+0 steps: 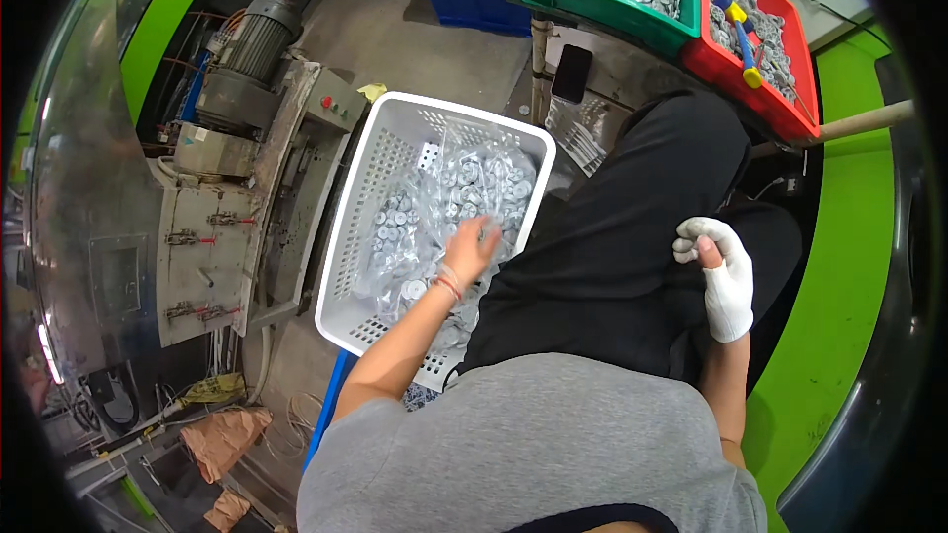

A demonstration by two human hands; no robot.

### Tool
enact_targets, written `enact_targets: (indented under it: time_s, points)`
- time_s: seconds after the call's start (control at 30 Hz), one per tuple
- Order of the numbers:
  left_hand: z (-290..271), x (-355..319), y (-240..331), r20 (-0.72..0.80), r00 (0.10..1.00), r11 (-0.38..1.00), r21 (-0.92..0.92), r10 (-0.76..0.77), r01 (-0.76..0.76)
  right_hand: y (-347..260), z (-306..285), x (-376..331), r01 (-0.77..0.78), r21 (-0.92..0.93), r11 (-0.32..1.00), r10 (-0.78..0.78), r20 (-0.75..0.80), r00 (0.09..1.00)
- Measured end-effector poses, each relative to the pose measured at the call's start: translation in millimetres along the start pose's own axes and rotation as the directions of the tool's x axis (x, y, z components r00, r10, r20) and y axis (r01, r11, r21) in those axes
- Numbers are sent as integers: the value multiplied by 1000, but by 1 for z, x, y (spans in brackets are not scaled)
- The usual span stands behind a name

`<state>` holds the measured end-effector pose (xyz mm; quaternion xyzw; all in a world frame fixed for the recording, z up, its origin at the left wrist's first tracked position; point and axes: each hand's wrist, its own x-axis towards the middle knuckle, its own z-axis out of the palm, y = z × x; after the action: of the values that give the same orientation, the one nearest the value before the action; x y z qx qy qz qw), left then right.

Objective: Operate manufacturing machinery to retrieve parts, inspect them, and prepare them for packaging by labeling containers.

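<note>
My bare left hand (468,255) is over a white plastic basket (341,247), its wrist wearing a reddish band. Its fingers curl inward around a small grey metal part (485,228), whose shape is partly hidden. Beneath the hand, clear plastic bags (403,271) and many round grey metal parts (462,188) fill the basket. Above my right thigh is my right hand (719,271), in a white glove with the thumb tip bare. Its fingers are bent in toward the thumb; whether anything is between them is hidden.
A green bin (602,12) and a red bin (810,89) of metal parts stand at the far right. A yellow-and-blue hammer (743,44) lies in the red one. Machinery with a motor (259,39) fills the left. A phone (572,73) lies beyond my knee.
</note>
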<state>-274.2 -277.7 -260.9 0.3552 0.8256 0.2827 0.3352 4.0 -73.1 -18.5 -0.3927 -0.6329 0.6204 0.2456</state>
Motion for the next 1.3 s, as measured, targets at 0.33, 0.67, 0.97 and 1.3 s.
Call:
enact_targets:
  time_s: [0.33, 0.67, 0.97, 1.3]
  points:
    - [56, -195, -77, -19, 986, 906, 392, -167, 161, -19, -56, 38, 238, 233, 943, -225, -84, 971]
    - [87, -193, -40, -355, 935, 958, 263, -17, 117, -73, -50, 71, 390, 317, 865, -441, 108, 891]
    - [42, -166, -41, -410, 873, 869, 292, -264, 400, -65, -27, 67, 264, 352, 898, -357, 231, 905]
    - [-99, -148, -170, -479, 829, 781, 384, -288, 493, -80, -24, 29, 339, 186, 922, -358, 77, 930]
